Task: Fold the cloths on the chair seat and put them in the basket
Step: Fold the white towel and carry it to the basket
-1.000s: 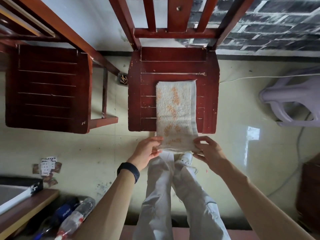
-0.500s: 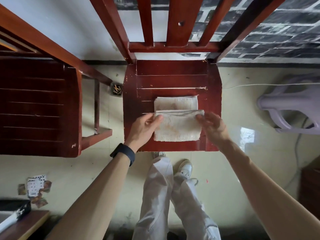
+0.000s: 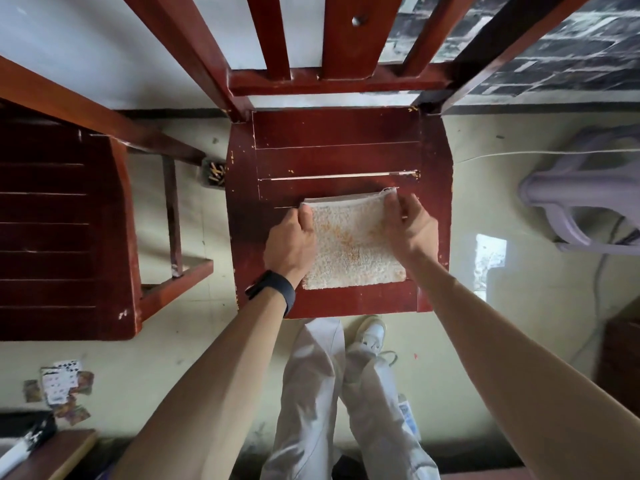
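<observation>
Holding the folded cloth (image 3: pixel 353 251) flat on the chair seat (image 3: pixel 339 133).
I see my left hand (image 3: pixel 291 244) pinching its far left corner and my right hand (image 3: pixel 410 230) pinching the far right corner with curled fingers.

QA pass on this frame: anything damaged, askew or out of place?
Playing cards lie scattered on the floor, lower left. The chair seat has chipped paint and a gap between slats. The towel carries orange blotches.

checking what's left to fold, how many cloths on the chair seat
1: a cloth on the chair seat, left hand and right hand gripping its far corners; others could lie underneath.
</observation>
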`<move>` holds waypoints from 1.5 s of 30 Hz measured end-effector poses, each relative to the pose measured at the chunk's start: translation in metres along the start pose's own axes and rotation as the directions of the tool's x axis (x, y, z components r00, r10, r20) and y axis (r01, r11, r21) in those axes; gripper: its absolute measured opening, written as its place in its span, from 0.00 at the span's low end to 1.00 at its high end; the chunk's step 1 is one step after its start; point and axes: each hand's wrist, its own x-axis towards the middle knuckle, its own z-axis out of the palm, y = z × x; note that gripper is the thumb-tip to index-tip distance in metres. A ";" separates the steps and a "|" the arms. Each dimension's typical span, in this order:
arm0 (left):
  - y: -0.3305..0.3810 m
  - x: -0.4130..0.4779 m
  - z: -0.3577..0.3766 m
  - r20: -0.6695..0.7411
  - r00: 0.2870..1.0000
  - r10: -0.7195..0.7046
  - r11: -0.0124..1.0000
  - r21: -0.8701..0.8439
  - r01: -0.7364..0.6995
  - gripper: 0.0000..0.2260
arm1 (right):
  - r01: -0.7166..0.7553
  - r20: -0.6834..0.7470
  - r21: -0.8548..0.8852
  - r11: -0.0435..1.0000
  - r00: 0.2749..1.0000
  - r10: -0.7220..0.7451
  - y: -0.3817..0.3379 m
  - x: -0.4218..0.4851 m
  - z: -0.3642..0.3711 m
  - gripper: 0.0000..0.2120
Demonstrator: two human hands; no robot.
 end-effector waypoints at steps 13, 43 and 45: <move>0.000 -0.013 -0.005 -0.228 0.956 0.187 0.939 0.329 -0.105 0.19 | 0.062 -0.304 -0.138 0.988 0.947 -0.102 0.005 -0.023 0.005 0.26; -0.006 -0.039 0.006 -0.169 0.985 0.018 0.988 -0.147 -0.043 0.27 | -0.090 -0.040 0.000 0.996 0.995 0.090 0.004 -0.036 -0.007 0.23; 0.002 -0.033 -0.002 0.008 0.969 -0.246 0.898 -0.374 0.231 0.24 | -0.262 0.094 0.079 0.962 0.962 0.255 0.003 -0.017 -0.007 0.23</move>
